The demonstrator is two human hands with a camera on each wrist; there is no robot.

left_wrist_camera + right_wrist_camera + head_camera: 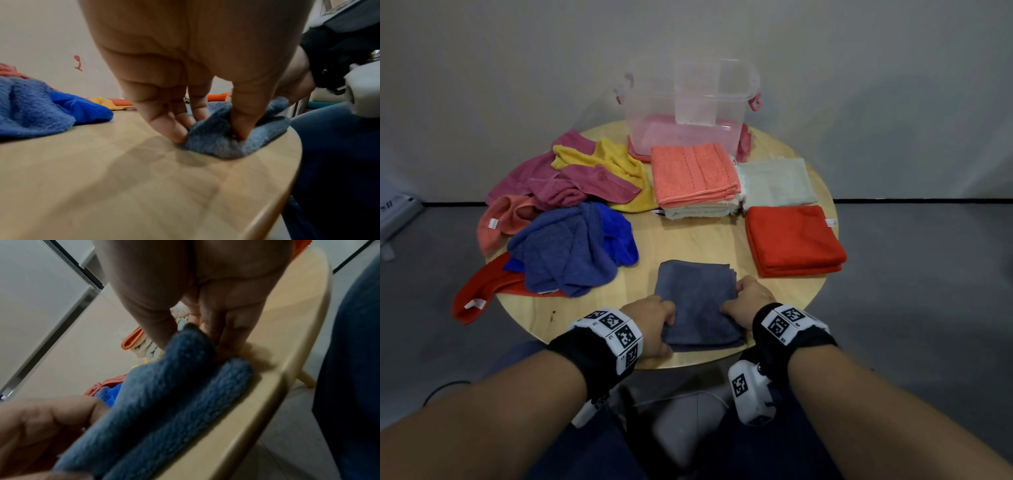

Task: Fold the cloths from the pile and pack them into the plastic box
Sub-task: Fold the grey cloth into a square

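A grey-blue cloth [697,305], folded to a rectangle, lies at the near edge of the round wooden table [688,240]. My left hand [667,320] pinches its left edge; the left wrist view has the thumb dug into the grey-blue cloth [216,142] and the fingers beside it. My right hand [732,301] grips the right edge, where a fold of the grey-blue cloth [164,394] stands up between thumb and fingers. The clear plastic box [654,102] with pink latches stands at the far side; something pink shows at its bottom. The unfolded pile [565,212] is on the left.
Folded cloths lie between me and the box: a salmon one [693,174] on cream ones, a pale green one [777,183], and a red stack [792,240] at the right edge. A red cloth [479,294] hangs over the table's left rim.
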